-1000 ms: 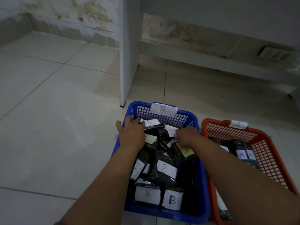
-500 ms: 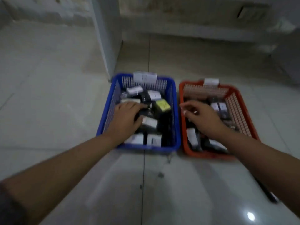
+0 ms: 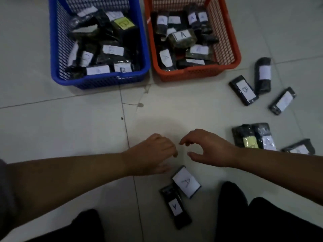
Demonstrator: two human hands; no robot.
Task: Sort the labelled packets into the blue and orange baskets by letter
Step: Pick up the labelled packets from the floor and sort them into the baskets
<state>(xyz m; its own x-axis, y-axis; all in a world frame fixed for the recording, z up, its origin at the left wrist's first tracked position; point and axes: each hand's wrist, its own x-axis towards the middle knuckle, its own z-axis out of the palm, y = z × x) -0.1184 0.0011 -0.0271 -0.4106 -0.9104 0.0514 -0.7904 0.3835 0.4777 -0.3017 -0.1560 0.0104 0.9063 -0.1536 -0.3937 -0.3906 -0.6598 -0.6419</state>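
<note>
Left hand (image 3: 153,154) and right hand (image 3: 209,151) are hovering loosely curled, holding nothing, above two A-labelled packets (image 3: 186,182) lying just below them; blue basket (image 3: 99,81) and orange basket (image 3: 192,74) are sitting well beyond.

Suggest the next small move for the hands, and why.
Probably lower the right hand onto the packet marked A just below both hands. Both the right and left hand hover holding nothing. The orange basket already holds A packets, so it likely goes there.
</note>
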